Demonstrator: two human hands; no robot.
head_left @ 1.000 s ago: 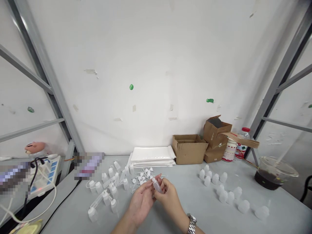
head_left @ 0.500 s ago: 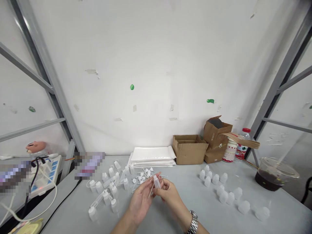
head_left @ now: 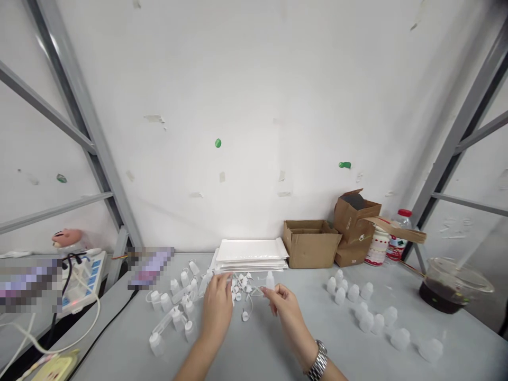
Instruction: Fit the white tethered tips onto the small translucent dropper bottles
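My left hand [head_left: 217, 307] is palm down at the left edge of a pile of small white caps with thin straps [head_left: 243, 286]; its fingertips are partly hidden, and what they grip, if anything, cannot be made out. My right hand [head_left: 284, 306] pinches a small translucent bottle [head_left: 270, 280], which stands upright at its fingertips with a thin strap beside it. One loose cap [head_left: 245, 316] lies in front of the pile, between the hands. Several white capped bottles [head_left: 177, 319] are left of my left hand.
Several translucent bottles without straps [head_left: 365, 321] stand on the right. Behind are white envelopes [head_left: 252, 251], an open cardboard box [head_left: 311, 251], a brown paper bag [head_left: 351, 233] and jars. A plastic bowl with dark liquid [head_left: 444, 296] is far right, a power strip [head_left: 89, 283] far left.
The hands were together around a bottle and have moved apart. My left hand has turned palm down and moved left to the caps; my right hand has moved right with the bottle.
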